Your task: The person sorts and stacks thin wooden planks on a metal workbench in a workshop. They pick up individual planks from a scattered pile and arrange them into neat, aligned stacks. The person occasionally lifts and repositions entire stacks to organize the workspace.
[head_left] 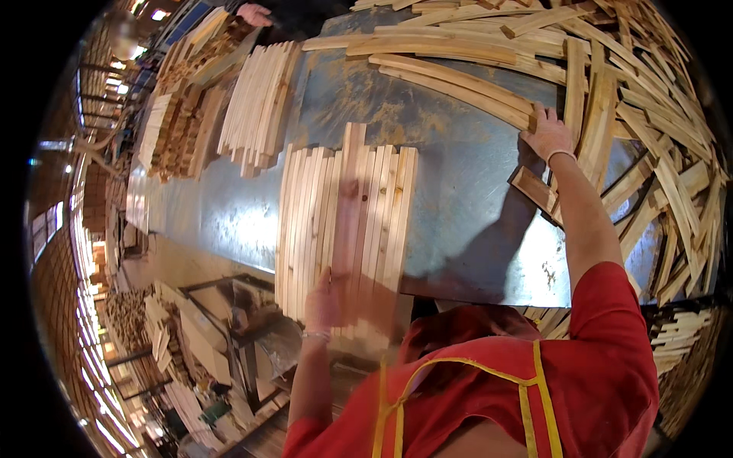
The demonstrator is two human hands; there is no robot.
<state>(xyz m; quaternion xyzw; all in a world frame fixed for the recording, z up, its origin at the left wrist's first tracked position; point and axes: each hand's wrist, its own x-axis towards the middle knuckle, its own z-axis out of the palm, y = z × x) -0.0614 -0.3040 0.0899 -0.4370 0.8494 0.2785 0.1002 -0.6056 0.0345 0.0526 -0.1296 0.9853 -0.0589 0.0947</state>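
Note:
My right hand (550, 136) reaches out over the metal table, its fingers closed on the near end of two long wooden slats (458, 85) lying side by side. Nearer to me, a row of pale slats (309, 221) lies packed edge to edge, its near ends jutting past the table edge. One slat (354, 141) in the middle of this row sticks out beyond the others at the far end; its lower part looks smeared. Beside the near end of the row is my left hand (322, 305), blurred, so its grip is unclear. A short dark-edged board (534, 192) lies below my right hand.
Loose slats (664, 153) pile up crisscross along the right. Another row of slats (259, 99) and stacked wood (183, 130) occupy the far left of the metal table (466, 252). Another person's hand (254, 14) shows at the far edge. A metal frame (240, 336) stands lower left.

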